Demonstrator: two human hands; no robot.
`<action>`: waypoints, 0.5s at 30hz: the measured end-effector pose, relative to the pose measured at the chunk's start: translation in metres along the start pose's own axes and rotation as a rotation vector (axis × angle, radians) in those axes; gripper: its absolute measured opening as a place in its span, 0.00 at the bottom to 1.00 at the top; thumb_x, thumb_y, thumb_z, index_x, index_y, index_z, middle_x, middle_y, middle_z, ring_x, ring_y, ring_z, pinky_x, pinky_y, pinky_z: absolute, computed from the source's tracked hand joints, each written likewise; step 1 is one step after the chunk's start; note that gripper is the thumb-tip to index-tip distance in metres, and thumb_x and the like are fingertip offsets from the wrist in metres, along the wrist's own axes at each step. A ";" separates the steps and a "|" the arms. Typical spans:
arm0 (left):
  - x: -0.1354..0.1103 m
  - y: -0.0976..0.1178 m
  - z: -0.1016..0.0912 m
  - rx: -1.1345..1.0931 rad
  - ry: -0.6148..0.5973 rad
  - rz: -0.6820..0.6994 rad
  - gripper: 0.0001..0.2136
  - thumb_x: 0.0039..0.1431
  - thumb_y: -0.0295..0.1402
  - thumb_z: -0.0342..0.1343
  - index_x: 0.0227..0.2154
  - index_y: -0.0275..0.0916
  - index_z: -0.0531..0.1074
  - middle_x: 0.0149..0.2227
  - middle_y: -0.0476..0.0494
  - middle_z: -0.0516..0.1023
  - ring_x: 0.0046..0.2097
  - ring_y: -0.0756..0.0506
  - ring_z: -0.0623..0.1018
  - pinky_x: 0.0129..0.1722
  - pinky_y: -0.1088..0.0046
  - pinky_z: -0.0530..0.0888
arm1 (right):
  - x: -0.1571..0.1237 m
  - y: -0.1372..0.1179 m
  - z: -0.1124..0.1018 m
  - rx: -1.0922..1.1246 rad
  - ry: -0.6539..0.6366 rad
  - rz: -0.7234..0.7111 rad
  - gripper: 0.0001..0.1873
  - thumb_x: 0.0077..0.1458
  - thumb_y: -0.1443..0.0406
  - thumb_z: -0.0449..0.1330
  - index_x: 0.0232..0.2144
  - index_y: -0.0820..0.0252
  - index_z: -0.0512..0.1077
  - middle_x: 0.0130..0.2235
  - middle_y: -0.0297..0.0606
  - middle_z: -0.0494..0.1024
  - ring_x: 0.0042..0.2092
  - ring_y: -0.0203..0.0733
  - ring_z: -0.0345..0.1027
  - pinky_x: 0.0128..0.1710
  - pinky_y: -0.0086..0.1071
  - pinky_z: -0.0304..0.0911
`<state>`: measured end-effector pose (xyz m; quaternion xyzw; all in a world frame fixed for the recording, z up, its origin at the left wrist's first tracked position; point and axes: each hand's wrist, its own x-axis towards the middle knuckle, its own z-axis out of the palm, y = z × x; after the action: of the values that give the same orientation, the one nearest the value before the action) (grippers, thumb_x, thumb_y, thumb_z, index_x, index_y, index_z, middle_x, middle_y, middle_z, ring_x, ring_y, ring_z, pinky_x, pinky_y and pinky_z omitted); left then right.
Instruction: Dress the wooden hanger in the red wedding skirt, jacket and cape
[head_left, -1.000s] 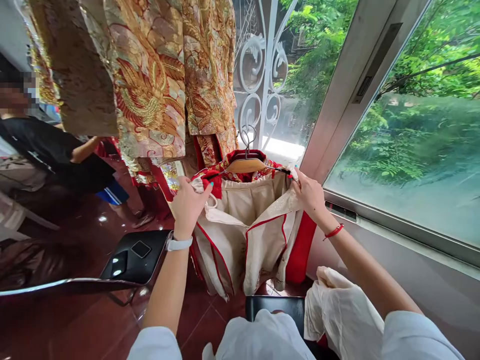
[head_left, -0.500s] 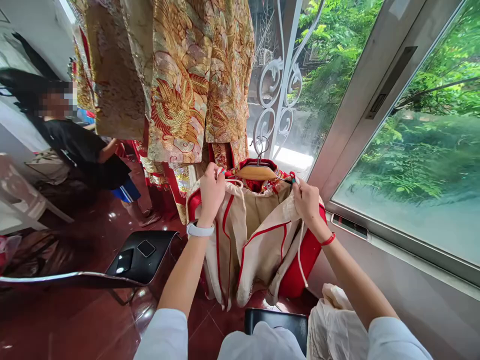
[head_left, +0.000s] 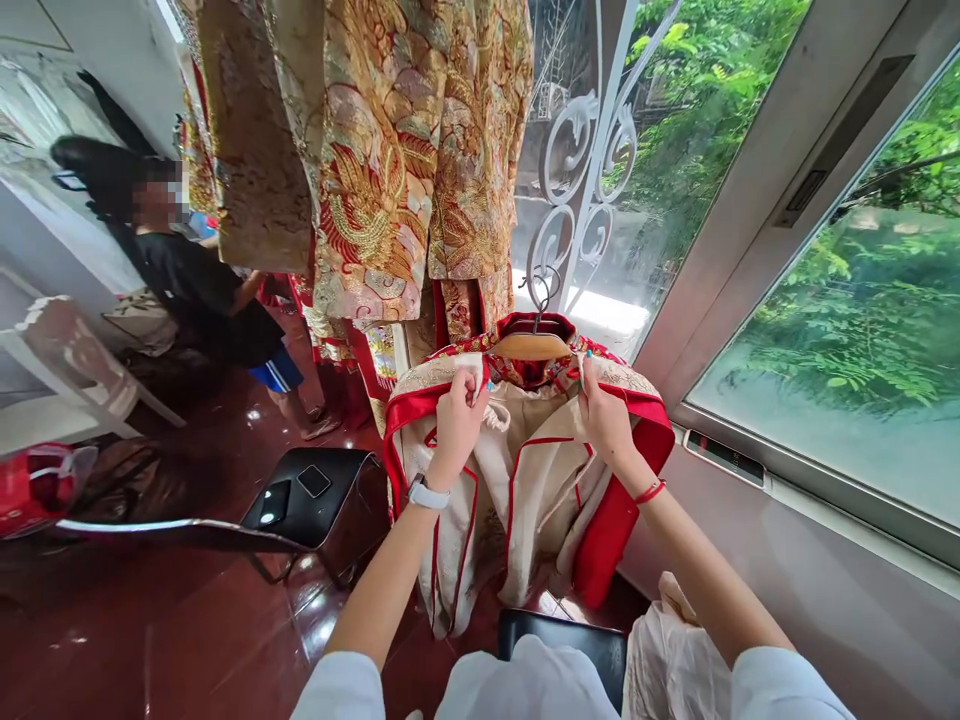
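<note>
A cream garment with red piping [head_left: 536, 480] hangs inside a red-edged jacket with embroidered shoulders [head_left: 637, 385]. Both are on a wooden hanger [head_left: 532, 346] with a metal hook. My left hand [head_left: 459, 415] is closed, pinching the cream edge of the jacket just left of the hanger. On the other side, my right hand [head_left: 604, 420] pinches the matching edge, fingers pressed together. A pale cord [head_left: 496, 416] lies looped beside my left hand. The ends of the hanger are covered by cloth.
Gold embroidered robes [head_left: 375, 170] hang behind, left of a window [head_left: 847, 330]. A black chair [head_left: 341, 475] with two dark flat objects stands left. Another chair seat [head_left: 559, 635] is below, beside white cloth [head_left: 675, 650]. A person in black [head_left: 202, 290] stands farther left.
My hands have come closer together, from the hanger's ends to beside its middle. The jacket's embroidered shoulders are now spread over the hanger. The view has swung slightly left.
</note>
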<state>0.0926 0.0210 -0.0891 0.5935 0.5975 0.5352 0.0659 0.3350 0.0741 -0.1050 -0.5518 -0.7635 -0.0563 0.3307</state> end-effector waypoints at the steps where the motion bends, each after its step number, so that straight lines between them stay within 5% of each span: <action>1: -0.001 -0.002 -0.001 -0.067 -0.009 0.010 0.07 0.58 0.30 0.56 0.31 0.42 0.61 0.23 0.56 0.62 0.24 0.50 0.66 0.28 0.76 0.61 | -0.003 -0.001 0.000 0.028 0.006 -0.007 0.33 0.62 0.66 0.44 0.67 0.71 0.56 0.25 0.40 0.74 0.24 0.44 0.63 0.27 0.33 0.56; 5: -0.021 -0.012 -0.010 -0.318 -0.017 0.055 0.06 0.60 0.35 0.55 0.38 0.42 0.65 0.29 0.52 0.67 0.30 0.50 0.70 0.32 0.76 0.68 | -0.028 -0.002 -0.001 0.293 0.076 0.019 0.34 0.61 0.61 0.51 0.68 0.62 0.53 0.30 0.35 0.73 0.25 0.40 0.62 0.28 0.31 0.58; 11: -0.080 -0.039 -0.003 -0.392 0.340 -0.098 0.11 0.56 0.35 0.56 0.41 0.42 0.64 0.34 0.49 0.66 0.34 0.49 0.70 0.33 0.74 0.71 | -0.103 -0.007 0.025 0.661 0.372 0.411 0.23 0.60 0.58 0.53 0.56 0.58 0.61 0.36 0.35 0.71 0.34 0.40 0.66 0.36 0.34 0.64; 15: -0.112 -0.056 0.026 -0.280 0.190 -0.208 0.12 0.53 0.33 0.57 0.40 0.41 0.66 0.32 0.51 0.67 0.31 0.48 0.70 0.32 0.73 0.70 | -0.153 -0.027 0.058 0.482 0.566 0.575 0.24 0.56 0.59 0.57 0.54 0.58 0.62 0.48 0.46 0.69 0.49 0.49 0.65 0.52 0.46 0.62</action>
<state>0.1073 -0.0361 -0.2026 0.4606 0.5786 0.6570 0.1461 0.3120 -0.0332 -0.2288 -0.6114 -0.4509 0.0683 0.6467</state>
